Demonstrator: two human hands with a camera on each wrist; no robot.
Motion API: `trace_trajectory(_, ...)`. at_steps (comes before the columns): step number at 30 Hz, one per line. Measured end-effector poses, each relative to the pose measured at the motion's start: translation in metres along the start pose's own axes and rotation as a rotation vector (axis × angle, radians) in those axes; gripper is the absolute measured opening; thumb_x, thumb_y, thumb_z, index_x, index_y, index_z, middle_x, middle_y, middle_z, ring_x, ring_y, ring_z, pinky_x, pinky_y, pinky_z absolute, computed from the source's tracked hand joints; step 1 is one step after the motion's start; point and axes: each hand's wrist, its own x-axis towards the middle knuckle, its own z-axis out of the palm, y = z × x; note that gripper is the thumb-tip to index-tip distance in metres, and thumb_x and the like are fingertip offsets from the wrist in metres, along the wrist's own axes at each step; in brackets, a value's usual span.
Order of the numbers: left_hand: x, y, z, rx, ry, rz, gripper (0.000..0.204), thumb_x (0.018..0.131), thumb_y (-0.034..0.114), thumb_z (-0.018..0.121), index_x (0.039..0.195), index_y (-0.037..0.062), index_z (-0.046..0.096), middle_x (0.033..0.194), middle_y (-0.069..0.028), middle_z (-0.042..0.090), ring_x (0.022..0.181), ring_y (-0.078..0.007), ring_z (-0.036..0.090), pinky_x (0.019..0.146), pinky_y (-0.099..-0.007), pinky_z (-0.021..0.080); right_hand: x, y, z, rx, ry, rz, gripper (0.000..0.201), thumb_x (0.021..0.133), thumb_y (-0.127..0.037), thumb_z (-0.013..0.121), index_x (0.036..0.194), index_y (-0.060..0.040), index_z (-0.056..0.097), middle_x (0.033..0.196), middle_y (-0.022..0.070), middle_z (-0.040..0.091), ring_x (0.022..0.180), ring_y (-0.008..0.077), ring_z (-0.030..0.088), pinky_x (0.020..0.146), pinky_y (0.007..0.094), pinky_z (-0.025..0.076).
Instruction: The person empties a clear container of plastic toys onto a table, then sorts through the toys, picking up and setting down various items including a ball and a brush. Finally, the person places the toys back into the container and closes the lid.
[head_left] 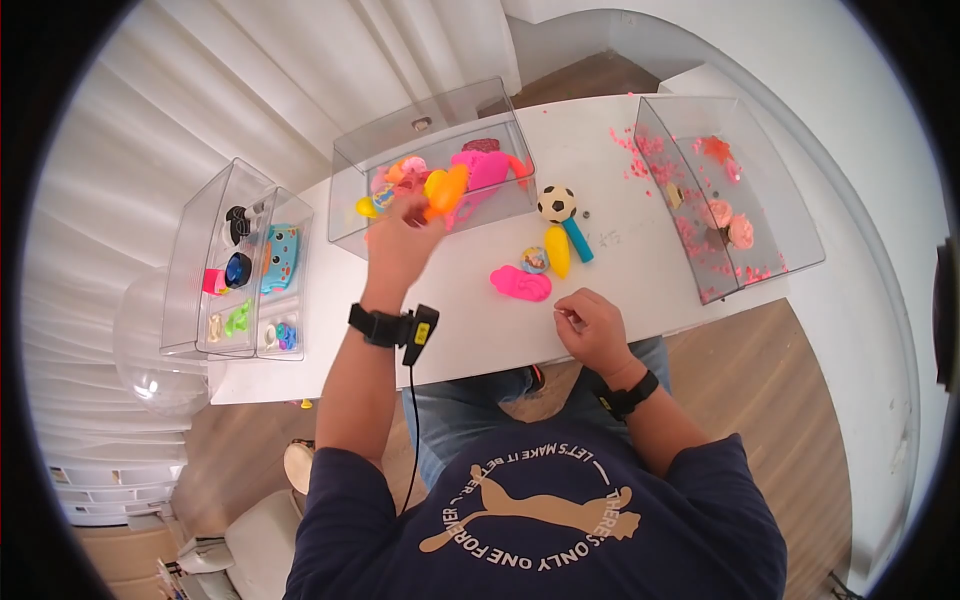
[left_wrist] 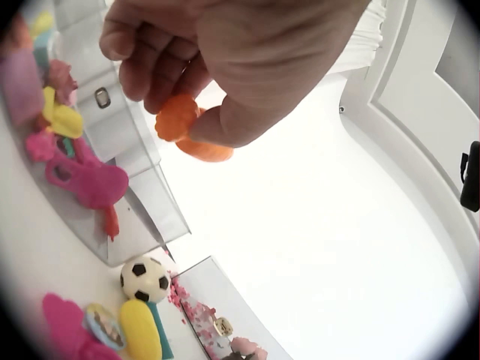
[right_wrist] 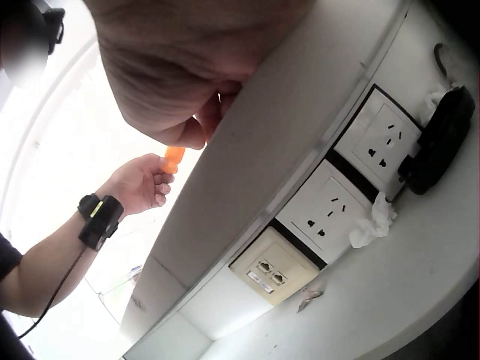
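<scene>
My left hand (head_left: 405,240) pinches an orange plastic toy (head_left: 447,190) between thumb and fingers, raised over the middle clear bin (head_left: 345,215). In the left wrist view the toy (left_wrist: 177,118) shows a scalloped knob and a longer rounded part behind it. Below the hand, the bin holds a pink toy (head_left: 487,170) and several other bright toys. At the table's near edge my right hand (head_left: 592,325) has loosely curled fingers, with nothing visible in them. Closest to it lies a pink slipper-shaped toy (head_left: 522,284).
Beyond the slipper shape are a round picture toy (head_left: 535,260), a yellow banana-like toy (head_left: 558,250), a blue stick (head_left: 578,240) and a small football (head_left: 557,204). A clear bin (head_left: 688,245) with flowers and pink petals stands right. Clear drawers (head_left: 180,300) with toys stand left.
</scene>
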Motion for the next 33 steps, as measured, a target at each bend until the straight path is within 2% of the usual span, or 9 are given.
trace_trajectory(3,0.030,0.008,-0.012,-0.326,0.013,-0.289,0.033,0.086,0.014,0.070,0.113,-0.0031,0.065,0.082,-0.0062,0.069,0.069,-0.0100,0.061,0.062,-0.0248,0.050,-0.001,-0.001,0.000,-0.014,-0.008,0.010,0.007,0.077,-0.005,0.069,0.082,-0.0063,0.065,0.073,0.0061,0.060,0.061,0.0222,0.059,0.056,0.0320,0.048)
trace_trajectory(6,0.033,0.009,-0.014,-0.365,0.104,-0.274,0.030,0.088,0.016,0.069,0.109,-0.0048,0.066,0.088,-0.0097,0.071,0.074,-0.0153,0.066,0.066,-0.0263,0.054,-0.001,0.002,0.001,-0.016,-0.003,0.002,0.007,0.077,-0.005,0.069,0.083,-0.0064,0.065,0.073,0.0060,0.060,0.061,0.0220,0.059,0.056,0.0318,0.048)
trace_trajectory(9,0.015,-0.012,0.003,-0.386,0.139,-0.124,0.034,0.088,0.012,0.068,0.118,-0.0029,0.062,0.093,-0.0089,0.070,0.068,-0.0117,0.063,0.061,-0.0257,0.051,-0.001,0.002,0.001,-0.014,-0.004,0.004,0.007,0.077,-0.005,0.069,0.083,-0.0063,0.065,0.073,0.0059,0.060,0.061,0.0218,0.059,0.056,0.0316,0.048)
trace_trajectory(12,-0.011,-0.026,0.013,-0.087,-0.113,-0.028,0.037,0.085,0.012,0.070,0.119,-0.0001,0.062,0.098,-0.0082,0.070,0.069,-0.0132,0.063,0.064,-0.0273,0.052,-0.001,0.001,0.001,-0.014,-0.007,0.004,0.007,0.077,-0.005,0.069,0.083,-0.0062,0.065,0.073,0.0060,0.060,0.060,0.0215,0.059,0.056,0.0315,0.048)
trace_trajectory(14,-0.033,-0.020,0.022,-0.046,-0.291,-0.023,0.040,0.080,0.011,0.073,0.118,0.0025,0.062,0.102,-0.0101,0.068,0.079,-0.0180,0.065,0.072,-0.0307,0.053,0.000,0.000,0.002,-0.012,-0.006,0.001,0.007,0.077,-0.005,0.069,0.083,-0.0061,0.065,0.073,0.0060,0.060,0.060,0.0213,0.059,0.055,0.0314,0.048)
trace_trajectory(17,-0.055,-0.008,0.042,0.031,-0.296,0.249,0.042,0.075,0.011,0.076,0.114,0.0032,0.064,0.110,-0.0133,0.063,0.096,-0.0252,0.062,0.083,-0.0356,0.052,-0.002,0.000,0.001,-0.014,-0.011,0.007,0.007,0.078,-0.004,0.068,0.083,-0.0050,0.065,0.074,0.0067,0.060,0.061,0.0208,0.059,0.056,0.0305,0.048)
trace_trajectory(20,-0.062,0.007,0.053,0.115,-0.347,0.368,0.045,0.071,0.012,0.076,0.113,0.0040,0.064,0.113,-0.0149,0.060,0.107,-0.0315,0.057,0.092,-0.0398,0.049,-0.001,0.000,0.000,-0.016,-0.029,0.018,0.006,0.079,-0.002,0.067,0.084,-0.0030,0.065,0.075,0.0079,0.060,0.063,0.0198,0.059,0.057,0.0286,0.048)
trace_trajectory(23,-0.063,0.020,0.058,0.182,-0.476,0.364,0.045,0.071,0.012,0.076,0.114,0.0044,0.064,0.112,-0.0151,0.061,0.108,-0.0340,0.056,0.095,-0.0411,0.047,-0.001,-0.001,-0.001,-0.013,-0.030,0.023,0.005,0.079,-0.002,0.067,0.084,-0.0030,0.065,0.075,0.0078,0.061,0.063,0.0195,0.060,0.057,0.0282,0.049)
trace_trajectory(33,-0.069,0.017,0.059,0.320,-0.500,0.403,0.030,0.073,0.007,0.069,0.103,0.0063,0.066,0.099,-0.0117,0.063,0.097,-0.0317,0.060,0.085,-0.0403,0.051,-0.001,-0.002,0.000,-0.018,-0.030,0.015,0.006,0.079,-0.003,0.068,0.084,-0.0032,0.065,0.074,0.0074,0.060,0.063,0.0190,0.060,0.057,0.0281,0.049)
